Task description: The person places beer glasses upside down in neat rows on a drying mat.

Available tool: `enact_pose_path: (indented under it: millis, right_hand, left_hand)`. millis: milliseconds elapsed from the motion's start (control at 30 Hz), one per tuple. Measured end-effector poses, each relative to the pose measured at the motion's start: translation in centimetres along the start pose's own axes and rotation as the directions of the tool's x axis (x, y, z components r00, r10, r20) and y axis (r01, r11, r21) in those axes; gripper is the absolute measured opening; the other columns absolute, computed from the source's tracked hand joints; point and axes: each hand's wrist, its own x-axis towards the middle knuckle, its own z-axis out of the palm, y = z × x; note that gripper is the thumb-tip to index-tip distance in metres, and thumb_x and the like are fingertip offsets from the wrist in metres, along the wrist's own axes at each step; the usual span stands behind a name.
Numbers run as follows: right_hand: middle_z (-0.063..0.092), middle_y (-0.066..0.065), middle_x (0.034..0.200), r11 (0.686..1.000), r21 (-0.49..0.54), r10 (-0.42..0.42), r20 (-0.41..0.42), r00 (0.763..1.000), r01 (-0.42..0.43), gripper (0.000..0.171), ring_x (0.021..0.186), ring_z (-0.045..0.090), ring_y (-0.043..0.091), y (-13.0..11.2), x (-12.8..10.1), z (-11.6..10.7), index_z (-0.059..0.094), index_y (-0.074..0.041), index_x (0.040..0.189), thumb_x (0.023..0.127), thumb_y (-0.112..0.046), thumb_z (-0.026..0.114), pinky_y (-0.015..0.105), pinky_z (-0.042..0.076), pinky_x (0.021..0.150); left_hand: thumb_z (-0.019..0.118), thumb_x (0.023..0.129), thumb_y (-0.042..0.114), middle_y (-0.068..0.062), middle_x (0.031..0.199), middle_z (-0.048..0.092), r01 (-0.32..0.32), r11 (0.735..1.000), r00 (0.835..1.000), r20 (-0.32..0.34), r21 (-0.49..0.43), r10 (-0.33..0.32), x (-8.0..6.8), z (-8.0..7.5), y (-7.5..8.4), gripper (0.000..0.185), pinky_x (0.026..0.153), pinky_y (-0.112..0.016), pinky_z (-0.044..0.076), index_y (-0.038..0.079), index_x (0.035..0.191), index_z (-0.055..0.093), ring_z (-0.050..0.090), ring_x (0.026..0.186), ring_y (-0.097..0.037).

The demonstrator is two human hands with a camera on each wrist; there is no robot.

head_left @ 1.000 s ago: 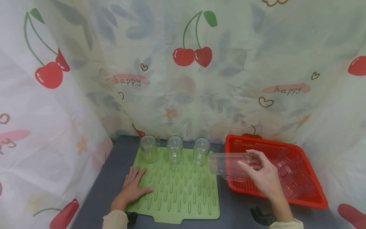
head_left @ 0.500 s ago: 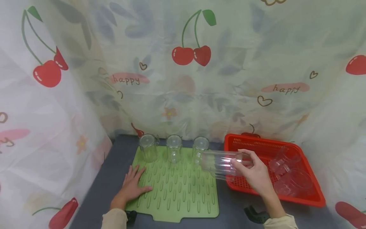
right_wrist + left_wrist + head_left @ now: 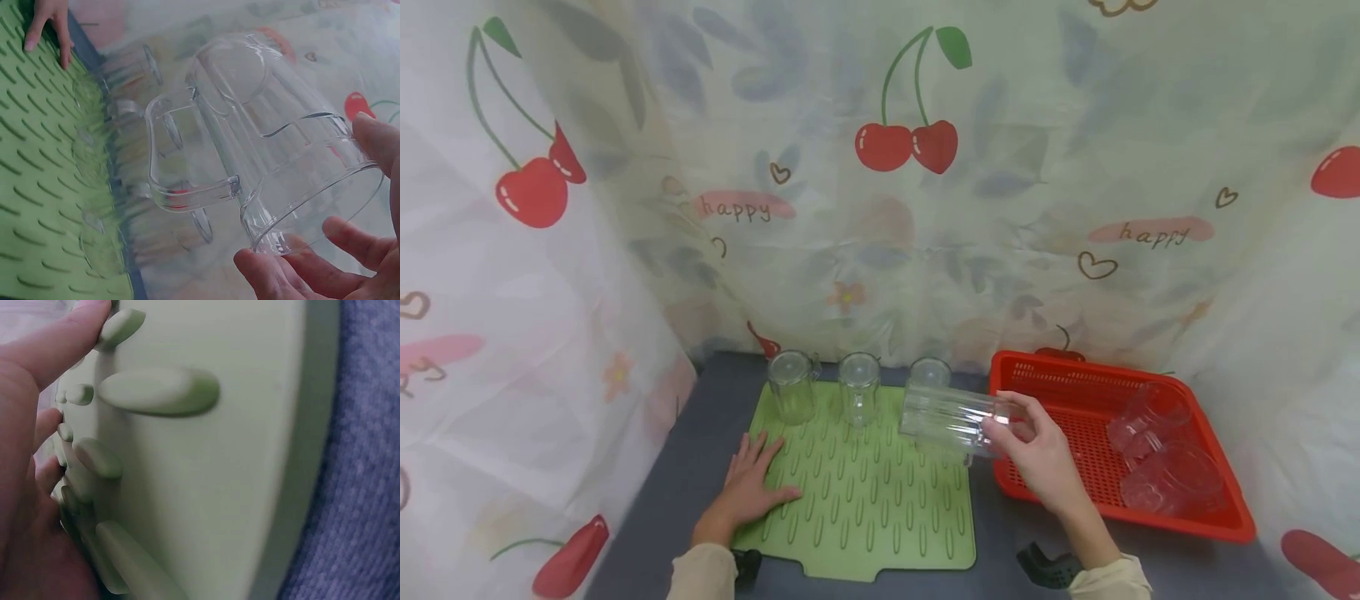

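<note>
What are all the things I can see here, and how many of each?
Held mug: 1, clear, on its side above the mat's right part.
Upside-down mugs: 3, clear, in a row along the mat's far edge.
Mat: 1, green, ridged, on the table.
Basket: 1, red, right of the mat.
Mugs in basket: clear, count unclear.
Table: 1, dark grey.
Curtain: cherry print, behind.
Left hand: flat on the mat.
Right hand: holds the mug.

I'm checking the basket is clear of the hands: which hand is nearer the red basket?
The right hand, which holds a clear mug beside the red basket, above its left edge. The left hand rests flat on the green mat, at its far-left side.
</note>
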Motion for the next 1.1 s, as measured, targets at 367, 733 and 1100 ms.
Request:
enact_pose_path:
  millis: [367, 733, 1100]
  right_hand:
    - [0.06, 0.014, 0.143, 0.993, 0.118, 0.013, 0.047, 0.999, -0.019, 0.05, 0.115, 0.071, 0.025, 0.1, 0.2, 2.4, 0.052, -0.019, 0.143, 0.098, -0.031, 0.07, 0.023, 0.06, 0.087]
    - [0.061, 0.017, 0.136, 0.966, 0.251, 0.043, 0.066, 0.997, -0.059, 0.044, 0.106, 0.068, 0.003, 0.1, 0.5, 4.8, 0.053, -0.015, 0.138, 0.099, -0.025, 0.069, 0.03, 0.062, 0.086]
    - [0.059, 0.017, 0.133, 0.945, 0.322, 0.015, 0.097, 0.995, -0.046, 0.041, 0.108, 0.07, 0.016, 0.3, 1.1, 6.6, 0.054, -0.011, 0.137, 0.1, -0.021, 0.067, 0.038, 0.062, 0.088]
  left_hand:
    - [0.079, 0.081, 0.058, -0.024, 0.171, 0.006, 0.028, 1.0, 0.999, 0.036, 0.0, -0.028, 0.1, -0.2, 0.1, 0.104, 0.123, -0.073, -0.001, 0.011, 0.161, 0.032, -0.012, 0.156, -0.05]
    - [0.078, 0.081, 0.059, -0.024, 0.171, 0.007, 0.032, 0.999, 0.999, 0.033, 0.015, -0.032, 0.3, 0.2, -0.3, 0.104, 0.122, -0.074, 0.0, 0.013, 0.161, 0.032, -0.011, 0.157, -0.049]
    - [0.079, 0.081, 0.057, -0.025, 0.171, 0.008, 0.017, 1.0, 1.0, 0.011, -0.007, -0.017, 0.3, 0.2, -0.4, 0.102, 0.121, -0.075, 0.0, 0.011, 0.16, 0.034, -0.01, 0.156, -0.051]
